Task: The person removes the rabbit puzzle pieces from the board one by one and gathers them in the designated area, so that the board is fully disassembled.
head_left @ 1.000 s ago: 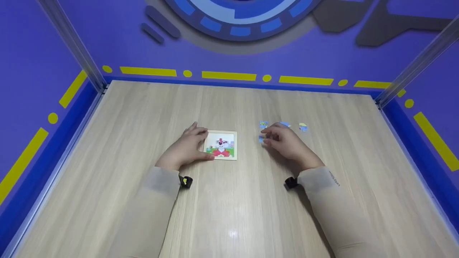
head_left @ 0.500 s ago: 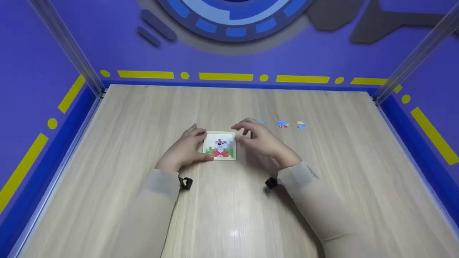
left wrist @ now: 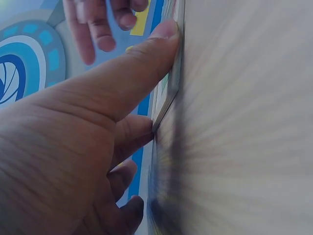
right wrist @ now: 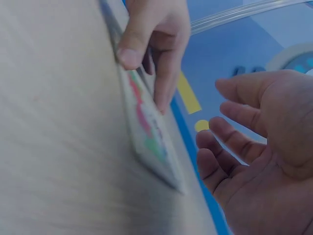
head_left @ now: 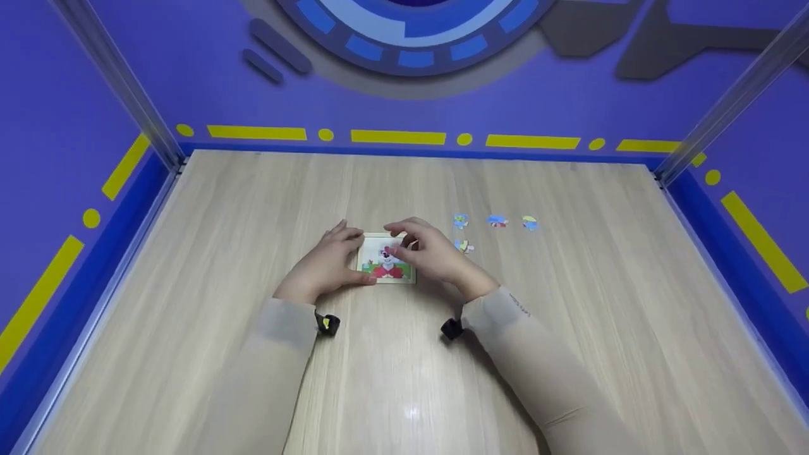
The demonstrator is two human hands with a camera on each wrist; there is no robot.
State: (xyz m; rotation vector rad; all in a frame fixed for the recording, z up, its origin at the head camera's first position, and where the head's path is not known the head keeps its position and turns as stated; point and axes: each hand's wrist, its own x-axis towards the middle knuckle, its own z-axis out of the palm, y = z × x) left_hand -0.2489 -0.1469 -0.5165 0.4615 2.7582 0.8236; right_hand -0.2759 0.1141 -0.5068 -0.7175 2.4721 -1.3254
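A small square wooden tray puzzle (head_left: 387,272) lies on the table, with a cartoon animal in red and some pieces fitted in it. My left hand (head_left: 322,262) grips its left side, thumb at the near edge and a finger at the far edge. In the left wrist view the left thumb (left wrist: 142,58) presses on the tray's rim. My right hand (head_left: 433,253) hovers over the puzzle's right side, fingers loosely bent and partly hiding the picture. In the right wrist view the fingers of the right hand (right wrist: 264,142) stand apart, and no piece shows between them.
Several loose jigsaw pieces lie right of the tray: a blue one (head_left: 461,220), a blue and red one (head_left: 497,221), a blue and yellow one (head_left: 529,222) and a pale one (head_left: 464,246). Purple-blue panels (head_left: 392,107) wall in the wooden table (head_left: 265,196).
My right hand has moved left from the loose pieces to above the puzzle, uncovering the pieces it hid. The left hand stays on the tray.
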